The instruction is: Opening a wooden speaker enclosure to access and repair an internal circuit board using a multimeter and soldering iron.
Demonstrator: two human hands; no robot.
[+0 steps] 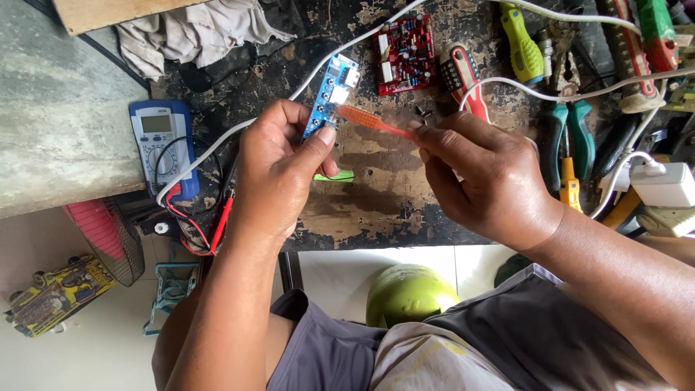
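Note:
My left hand (279,170) pinches a narrow blue circuit board (331,94) between thumb and fingers, holding it tilted above the worn dark workbench (376,203). My right hand (481,177) grips an orange toothbrush (369,120) by its handle. The brush head lies against the blue board near its middle. A small green piece (334,176) sits on the bench just under my left thumb.
A red circuit board (405,53) lies at the back. A blue multimeter (163,145) with red and black leads is at left. Screwdrivers, green-handled pliers (568,141), a white charger (666,185) and white cables crowd the right. A crumpled cloth (192,32) lies back left.

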